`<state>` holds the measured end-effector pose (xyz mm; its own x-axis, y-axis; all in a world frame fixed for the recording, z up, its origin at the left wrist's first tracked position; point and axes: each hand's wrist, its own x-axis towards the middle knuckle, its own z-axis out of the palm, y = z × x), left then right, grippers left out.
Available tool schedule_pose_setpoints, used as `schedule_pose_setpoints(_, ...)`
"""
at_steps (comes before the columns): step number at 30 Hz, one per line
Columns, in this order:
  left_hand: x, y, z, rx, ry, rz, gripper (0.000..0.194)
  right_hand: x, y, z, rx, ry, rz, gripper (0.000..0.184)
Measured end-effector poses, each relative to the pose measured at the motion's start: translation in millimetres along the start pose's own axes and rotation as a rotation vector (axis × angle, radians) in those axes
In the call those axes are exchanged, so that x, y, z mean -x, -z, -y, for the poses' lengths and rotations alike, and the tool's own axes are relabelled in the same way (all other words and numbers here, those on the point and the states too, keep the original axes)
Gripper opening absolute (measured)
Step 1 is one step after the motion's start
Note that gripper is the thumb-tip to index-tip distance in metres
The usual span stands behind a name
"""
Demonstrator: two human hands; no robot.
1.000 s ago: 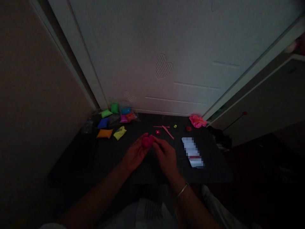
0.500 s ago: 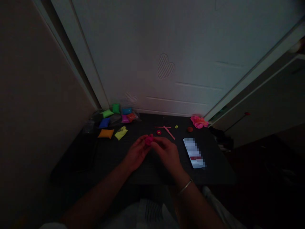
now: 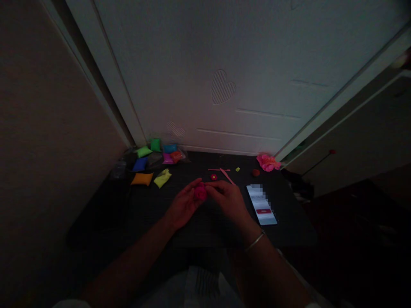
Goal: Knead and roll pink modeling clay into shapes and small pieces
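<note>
A lump of pink clay [image 3: 200, 193] sits between my two hands above the dark table [image 3: 147, 214]. My left hand [image 3: 183, 206] cups it from the left with the fingers curled around it. My right hand [image 3: 227, 200] pinches it from the right with fingertips pressed on the clay; a metal bangle [image 3: 255, 241] is on that wrist. Just beyond my hands lie a small red-and-yellow clay flower [image 3: 213, 176] and thin pink clay strips [image 3: 224, 173].
Several coloured clay packets [image 3: 150, 164] lie at the table's back left. A pink clay flower [image 3: 268, 162], a red clay ball [image 3: 255, 172] and a tiny yellow bit [image 3: 237, 169] sit at the back right. A phone [image 3: 261, 204] lies right of my hands. A white door [image 3: 224, 77] stands behind.
My hands have turned and worked the pink clay slightly; the right hand shifted a little right and up. Everything on the table stays where it was.
</note>
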<state>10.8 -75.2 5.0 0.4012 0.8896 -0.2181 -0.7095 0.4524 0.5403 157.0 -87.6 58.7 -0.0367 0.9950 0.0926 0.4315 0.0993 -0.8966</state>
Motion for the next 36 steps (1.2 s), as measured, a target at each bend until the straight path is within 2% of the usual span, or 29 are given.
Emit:
schedule_pose_setpoints(5,2,-1.9,-1,-0.004,0.064,0.014,0.023,-2,5,2,0.077,0.047,0.045,0.018)
schedule_pose_setpoints(9,2,-0.2,-1,0.047,0.032,0.032,0.02,1,7,2,0.084,0.203,0.033,0.017)
schedule_pose_setpoints(10,3,0.2,-1,0.065,0.012,0.035,0.019,2,7,1,0.088,0.254,0.026,0.025)
schedule_pose_setpoints(13,4,0.5,-1,0.091,-0.03,0.034,0.02,9,0,-6,0.131,0.37,0.014,0.064)
schedule_pose_setpoints(14,4,0.3,-1,0.081,-0.031,0.03,0.02,11,-4,-9,0.141,0.39,0.007,0.067)
schedule_pose_setpoints(20,8,-5.7,-2,-0.061,0.001,0.051,0.024,16,-11,-20,0.137,0.379,-0.085,0.048)
schedule_pose_setpoints(26,11,-4.6,-3,-0.099,0.063,0.06,0.017,16,-5,-21,0.059,0.306,0.05,0.046)
schedule_pose_setpoints(30,9,2.2,-2,-0.095,0.036,0.023,0.024,18,-5,-22,-0.054,0.274,0.088,0.056)
schedule_pose_setpoints(33,4,5.8,-5,-0.071,0.0,-0.008,0.019,16,-5,-24,-0.171,0.239,-0.011,0.038)
schedule_pose_setpoints(36,-3,6.5,-10,-0.064,-0.008,0.02,0.013,9,-8,-28,-0.256,0.167,-0.109,0.019)
